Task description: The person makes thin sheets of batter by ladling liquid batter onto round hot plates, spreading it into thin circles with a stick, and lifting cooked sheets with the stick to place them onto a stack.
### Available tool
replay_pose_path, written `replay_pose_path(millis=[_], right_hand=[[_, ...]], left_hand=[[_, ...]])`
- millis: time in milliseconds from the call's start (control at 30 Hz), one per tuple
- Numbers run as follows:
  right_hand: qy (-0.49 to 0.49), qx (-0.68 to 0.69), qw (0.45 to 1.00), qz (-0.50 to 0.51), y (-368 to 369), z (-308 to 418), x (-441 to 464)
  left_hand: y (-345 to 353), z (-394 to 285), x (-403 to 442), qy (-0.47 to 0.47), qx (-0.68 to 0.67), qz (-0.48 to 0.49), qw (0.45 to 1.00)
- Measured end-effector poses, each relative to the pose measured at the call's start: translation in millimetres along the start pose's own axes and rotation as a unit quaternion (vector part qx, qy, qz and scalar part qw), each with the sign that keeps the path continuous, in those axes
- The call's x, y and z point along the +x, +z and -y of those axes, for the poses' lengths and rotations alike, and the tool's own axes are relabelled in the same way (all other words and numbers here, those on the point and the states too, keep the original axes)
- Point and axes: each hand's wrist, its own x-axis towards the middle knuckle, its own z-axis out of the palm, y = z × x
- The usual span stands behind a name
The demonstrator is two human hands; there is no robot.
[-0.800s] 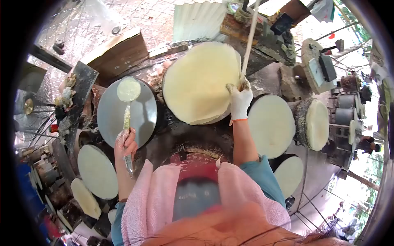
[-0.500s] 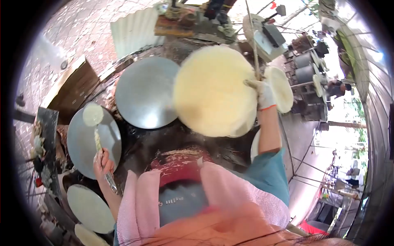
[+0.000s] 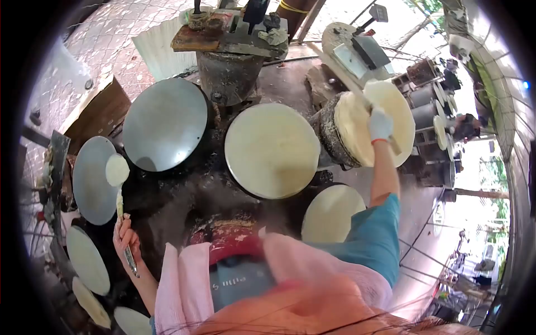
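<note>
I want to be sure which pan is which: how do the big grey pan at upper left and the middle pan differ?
The grey pan shows its metal; the middle pan is covered by a pale yellowish layer. The grey pan catches a bright glare at its lower right, while the middle pan looks matte. Both are round and untouched by either hand.

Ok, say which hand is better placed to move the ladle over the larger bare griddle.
Probably the left hand: it holds the ladle, near that bare griddle, while the gloved right hand grips a stick farther off.
</note>
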Motion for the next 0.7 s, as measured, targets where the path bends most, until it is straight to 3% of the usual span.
replay_pose_path(millis=[67, 167, 267, 333, 367, 433, 467, 533, 567, 700], right_hand=[[-0.014, -0.064, 0.998, -0.009, 66.9, -8.5, -16.7], [-0.006, -0.029, 0.999, 0.036, 127.1, -9.6, -43.1], [-0.019, -0.001, 0.999, 0.039, 137.4, -3.3, -50.9], [0.008, 0.048, 0.997, 0.053, 151.2, -11.9, -44.7], [-0.020, 0.135, 0.991, 0.015, 116.1, 4.8, -54.7], [0.027, 0.247, 0.958, 0.144, 57.1, 37.6, -70.4], [0.033, 0.268, 0.946, 0.179, 52.0, 47.3, -74.9], [-0.028, 0.319, 0.929, 0.182, 46.0, 84.7, -95.1], [-0.064, 0.344, 0.920, 0.177, 39.8, 112.9, -112.4], [-0.202, 0.428, 0.859, 0.196, 5.5, 252.7, -274.2]], left_hand=[[1.0, 18.4, -28.5, 0.016, 0.002, -0.015, 1.000], [26.2, 52.1, -66.5, 0.053, 0.010, -0.042, 0.998], [34.3, 71.2, -109.0, 0.090, -0.001, -0.055, 0.994], [24.4, 83.9, -133.7, 0.143, -0.018, -0.124, 0.982], [15.2, 87.7, -153.7, 0.190, -0.027, -0.160, 0.968], [24.3, 106.3, -180.4, 0.245, 0.038, -0.191, 0.950], [18.5, 107.3, -188.4, 0.190, -0.062, -0.099, 0.975], [20.2, 120.2, -238.6, 0.190, -0.062, -0.045, 0.979], [14.7, 125.4, -267.9, 0.204, -0.122, -0.063, 0.969], [-55.8, 159.6, -416.4, 0.383, -0.111, -0.086, 0.913]])
